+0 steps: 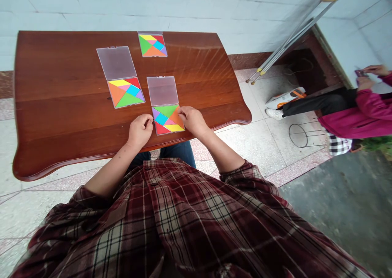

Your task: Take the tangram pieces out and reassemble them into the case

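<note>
A tangram set [166, 120] lies in its shallow plastic case near the table's front edge, with the clear lid [163, 91] folded back flat behind it. Its coloured pieces fill the tray as a square. My left hand [140, 131] rests with curled fingers close by the case's left edge, and nothing shows in it. At the right side, my right hand [192, 121] has its fingers bent together over the edge of the orange triangle [176, 115]. What its fingertips pinch, if anything, is hidden.
A second tangram set [126, 92] with an opened lid lies left, and a third [152, 45] at the back. The wooden table [61, 90] meets the tiled wall. Crutches [284, 37] lean at the right, where a seated person [349, 110] holds a small object.
</note>
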Demonstrator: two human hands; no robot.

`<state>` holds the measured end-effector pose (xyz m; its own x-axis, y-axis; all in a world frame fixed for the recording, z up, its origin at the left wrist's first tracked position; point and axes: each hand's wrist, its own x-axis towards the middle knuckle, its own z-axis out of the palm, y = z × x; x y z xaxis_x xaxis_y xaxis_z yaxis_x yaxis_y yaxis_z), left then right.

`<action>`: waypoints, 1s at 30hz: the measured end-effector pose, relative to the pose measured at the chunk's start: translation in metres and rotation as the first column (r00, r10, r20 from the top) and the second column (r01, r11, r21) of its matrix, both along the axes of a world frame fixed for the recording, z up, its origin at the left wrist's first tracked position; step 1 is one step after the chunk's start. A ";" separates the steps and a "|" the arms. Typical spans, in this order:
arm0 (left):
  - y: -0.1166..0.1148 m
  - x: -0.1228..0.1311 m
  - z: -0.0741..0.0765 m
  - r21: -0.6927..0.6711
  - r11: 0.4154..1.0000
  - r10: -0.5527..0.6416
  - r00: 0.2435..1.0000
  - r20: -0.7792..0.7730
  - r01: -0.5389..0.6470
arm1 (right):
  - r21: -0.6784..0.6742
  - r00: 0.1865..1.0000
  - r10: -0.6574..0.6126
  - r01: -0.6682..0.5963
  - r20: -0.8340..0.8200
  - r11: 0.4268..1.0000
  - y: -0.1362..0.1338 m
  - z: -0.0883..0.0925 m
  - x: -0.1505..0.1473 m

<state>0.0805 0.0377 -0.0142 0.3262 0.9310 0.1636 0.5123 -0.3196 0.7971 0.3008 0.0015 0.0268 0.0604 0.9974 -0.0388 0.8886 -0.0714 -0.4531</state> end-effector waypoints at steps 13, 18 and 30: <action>0.000 -0.002 0.002 0.027 1.000 -0.004 1.000 0.002 0.004 | 0.236 0.978 -0.059 0.107 -0.200 0.966 -0.019 -0.030 0.023; -0.003 -0.002 0.004 0.200 0.976 -0.059 0.987 -0.151 0.089 | 0.295 0.963 -0.230 0.261 -0.138 0.919 -0.027 -0.052 0.031; -0.007 0.006 0.012 0.207 0.958 -0.084 0.888 -0.453 0.197 | 0.312 0.973 -0.214 0.229 -0.081 0.922 -0.029 -0.055 0.027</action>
<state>0.0866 0.0304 -0.0018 0.5408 0.8201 0.1871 0.7238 -0.5670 0.3932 0.3274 -0.0280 -0.0277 0.2870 0.9193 0.2693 0.8449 -0.1104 -0.5234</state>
